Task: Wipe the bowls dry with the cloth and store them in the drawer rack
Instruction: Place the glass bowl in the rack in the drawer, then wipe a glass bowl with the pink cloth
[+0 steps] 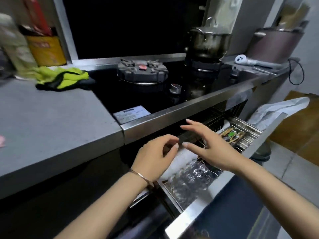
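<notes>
— In the lower middle of the frame, the drawer rack (pixel 170 195) stands open; pale, glassy bowls (pixel 188 176), blurred, lie in it just under both hands.
— Holding any?
— No. Left hand (pixel 155 157) hangs loosely curled, right hand (pixel 208 147) has its fingers spread. The cloth (pixel 63 78) lies upper left on the counter (pixel 51 118).

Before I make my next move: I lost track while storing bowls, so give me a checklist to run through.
1. Drawer pulled out: ok.
2. Left hand and right hand free: ok, both hold nothing above the rack.
3. Cloth findable: ok, on the counter left of the stove.
4. Room in the rack: cannot tell, contents blurred.
5. Bowls left to wipe: cannot tell, none shows on the counter.
</notes>
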{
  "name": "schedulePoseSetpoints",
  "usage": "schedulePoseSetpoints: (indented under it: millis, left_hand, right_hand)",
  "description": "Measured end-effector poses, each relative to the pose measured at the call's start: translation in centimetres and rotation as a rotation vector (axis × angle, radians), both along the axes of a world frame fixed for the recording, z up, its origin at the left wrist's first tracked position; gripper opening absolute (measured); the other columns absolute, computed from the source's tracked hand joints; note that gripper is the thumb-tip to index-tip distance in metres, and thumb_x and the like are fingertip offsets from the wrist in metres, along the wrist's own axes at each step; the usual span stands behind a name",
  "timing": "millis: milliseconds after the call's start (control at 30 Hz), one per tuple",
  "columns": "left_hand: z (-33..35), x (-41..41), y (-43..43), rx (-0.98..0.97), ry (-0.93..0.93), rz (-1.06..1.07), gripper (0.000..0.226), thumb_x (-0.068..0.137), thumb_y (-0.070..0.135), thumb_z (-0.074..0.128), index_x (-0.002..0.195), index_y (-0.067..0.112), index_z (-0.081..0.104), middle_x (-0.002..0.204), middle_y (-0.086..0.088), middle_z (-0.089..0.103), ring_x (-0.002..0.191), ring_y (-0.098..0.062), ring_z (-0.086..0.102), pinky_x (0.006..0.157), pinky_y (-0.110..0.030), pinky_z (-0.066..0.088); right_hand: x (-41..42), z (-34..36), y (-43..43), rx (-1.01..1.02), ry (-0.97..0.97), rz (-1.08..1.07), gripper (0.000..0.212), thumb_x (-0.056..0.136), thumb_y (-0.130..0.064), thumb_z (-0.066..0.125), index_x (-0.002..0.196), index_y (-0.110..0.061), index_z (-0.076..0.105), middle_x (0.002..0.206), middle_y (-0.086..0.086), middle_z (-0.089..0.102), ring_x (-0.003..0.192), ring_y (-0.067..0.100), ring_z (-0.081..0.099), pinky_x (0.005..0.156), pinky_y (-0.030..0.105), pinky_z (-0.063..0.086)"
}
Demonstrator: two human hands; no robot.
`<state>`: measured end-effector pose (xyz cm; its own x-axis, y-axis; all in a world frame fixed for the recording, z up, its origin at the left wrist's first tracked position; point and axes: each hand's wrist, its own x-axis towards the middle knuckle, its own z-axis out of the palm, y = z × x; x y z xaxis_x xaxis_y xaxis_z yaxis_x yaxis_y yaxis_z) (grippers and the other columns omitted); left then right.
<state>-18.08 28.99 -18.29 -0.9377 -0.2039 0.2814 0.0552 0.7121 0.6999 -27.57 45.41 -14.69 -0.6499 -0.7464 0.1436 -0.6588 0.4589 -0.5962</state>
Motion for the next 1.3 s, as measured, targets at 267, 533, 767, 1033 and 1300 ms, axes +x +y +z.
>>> schedulePoseSetpoints:
  millis: [267, 533, 767, 1033, 1300]
  left_hand:
    - [9.4, 13.2, -9.0, -0.081, 0.171, 0.244, 0.02, 0.094, 0.034, 0.054, 0.111, 0.034, 0.064, 0.102, 0.021, 0.066, 0.092, 0.001, 0.061, 0.083, -0.027, 0.052]
    - [10.7, 24.0, -18.7, -0.248, -0.055, 0.585, 0.043, 0.084, 0.051, 0.045, 0.12, 0.03, 0.058, 0.117, 0.015, 0.061, 0.106, -0.008, 0.058, 0.092, -0.029, 0.046]
    - [9.7, 27.8, -24.2, -0.325, -0.286, 0.861, 0.045, 0.092, 0.047, 0.051, 0.128, 0.02, 0.054, 0.126, 0.001, 0.059, 0.117, -0.02, 0.052, 0.095, -0.029, 0.041]
    - [8.6, 26.7, -26.4, -0.028, -0.082, 0.735, 0.015, 0.083, 0.018, 0.068, 0.078, 0.026, 0.058, 0.083, -0.002, 0.069, 0.083, -0.018, 0.065, 0.075, -0.024, 0.049]
    - [12.5, 28.6, -28.3, 0.03, 0.234, 0.405, 0.012, 0.091, 0.016, 0.058, 0.094, 0.027, 0.06, 0.089, 0.011, 0.067, 0.083, 0.003, 0.06, 0.073, -0.012, 0.042]
  right_hand:
    - [9.5, 4.8, -9.5, -0.03, 0.199, 0.306, 0.057, 0.089, -0.046, 0.057, 0.141, -0.039, 0.034, 0.154, -0.023, 0.012, 0.14, -0.008, 0.009, 0.115, 0.019, 0.014]
    - [15.7, 8.0, -20.4, 0.008, 0.237, 0.55, 0.053, 0.093, -0.044, 0.051, 0.142, -0.034, 0.034, 0.156, -0.017, 0.015, 0.142, 0.001, 0.014, 0.114, 0.022, 0.014]
    - [18.4, 8.4, -28.4, 0.042, 0.121, 0.59, 0.049, 0.094, -0.041, 0.052, 0.139, -0.028, 0.041, 0.153, -0.008, 0.028, 0.139, 0.008, 0.027, 0.11, 0.021, 0.019]
    - [19.8, 8.8, -34.0, 0.149, -0.166, 0.634, 0.064, 0.088, -0.029, 0.065, 0.144, -0.028, 0.034, 0.146, 0.0, 0.039, 0.122, 0.017, 0.049, 0.091, 0.021, 0.043]
    - [21.1, 11.2, -37.1, 0.254, -0.318, 0.756, 0.024, 0.082, -0.037, 0.071, 0.09, -0.015, 0.064, 0.079, 0.0, 0.07, 0.065, 0.013, 0.065, 0.055, 0.019, 0.048]
